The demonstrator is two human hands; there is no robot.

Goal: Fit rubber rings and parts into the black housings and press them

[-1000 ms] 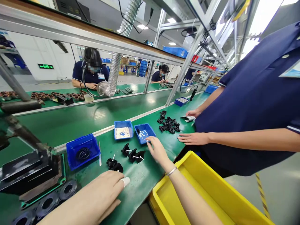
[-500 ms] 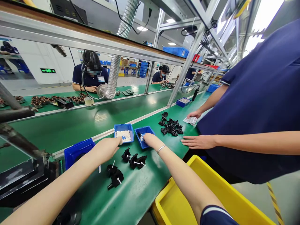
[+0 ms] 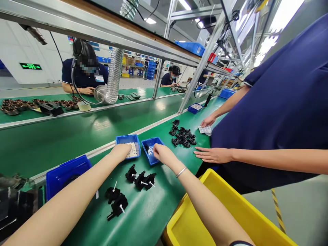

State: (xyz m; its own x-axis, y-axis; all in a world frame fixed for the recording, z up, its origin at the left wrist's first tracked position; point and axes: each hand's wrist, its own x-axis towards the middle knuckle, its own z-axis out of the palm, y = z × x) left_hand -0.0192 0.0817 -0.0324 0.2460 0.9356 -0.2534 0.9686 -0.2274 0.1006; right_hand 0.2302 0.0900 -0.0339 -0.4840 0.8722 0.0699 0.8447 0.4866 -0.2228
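My left hand (image 3: 121,152) reaches over the near edge of a blue bin (image 3: 127,137) filled with small white parts (image 3: 132,150). Its fingers are curled together at the white parts, and their tips are hidden. In a second blue bin (image 3: 153,139), beside the first, lie small white pins (image 3: 150,150) and something black. My right hand (image 3: 165,155) dips into that bin with its fingers pinched; what is between them does not show. On the green bench in front of both bins stand several black moulded housings (image 3: 140,181), each with a white pin sticking out.
A pile of black round parts (image 3: 183,135) lies to the right, near a co-worker's hand (image 3: 215,155) resting flat. The co-worker's other hand holds a white sheet (image 3: 205,130). A yellow crate (image 3: 212,205) stands below the bench edge. Another blue bin (image 3: 68,174) sits left of my forearm.
My view has shifted, so the bench items appear further left. My left hand has moved deeper over its bin. My right hand has drawn slightly up and back, its pinched fingers now showing.
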